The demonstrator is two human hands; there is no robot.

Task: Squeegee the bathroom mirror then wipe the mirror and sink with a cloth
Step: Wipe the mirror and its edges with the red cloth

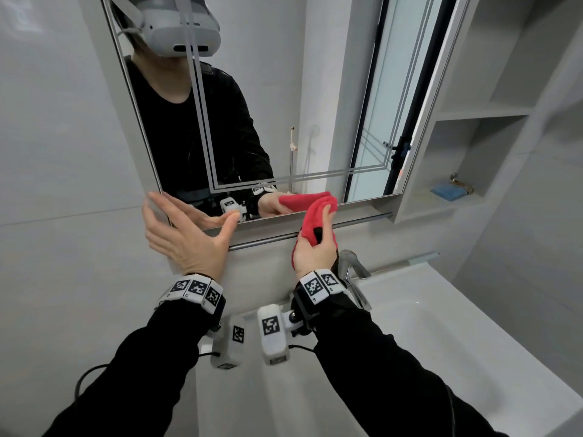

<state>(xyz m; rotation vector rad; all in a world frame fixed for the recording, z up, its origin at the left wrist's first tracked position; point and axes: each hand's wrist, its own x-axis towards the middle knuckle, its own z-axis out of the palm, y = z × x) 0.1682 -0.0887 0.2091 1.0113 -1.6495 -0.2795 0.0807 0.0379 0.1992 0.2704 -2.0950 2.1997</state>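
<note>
Here, two hands are reaching toward one bathroom mirror (284, 99). The left hand (186, 234) is spreading flat, fingers straight, its fingertips touching the mirror's lower left corner and holding nothing. The right hand (315, 250) is gripping one red cloth (312, 212), bunching it and pressing its top against the mirror's bottom edge, just above a single grey rail (356, 223). One chrome faucet (355, 272) is standing beside the right wrist, at the back of the one white sink (441, 326). Both wrists are wearing bands with black-and-white markers. On the right-hand shelf, one blue sponge (448, 191) is lying
</note>
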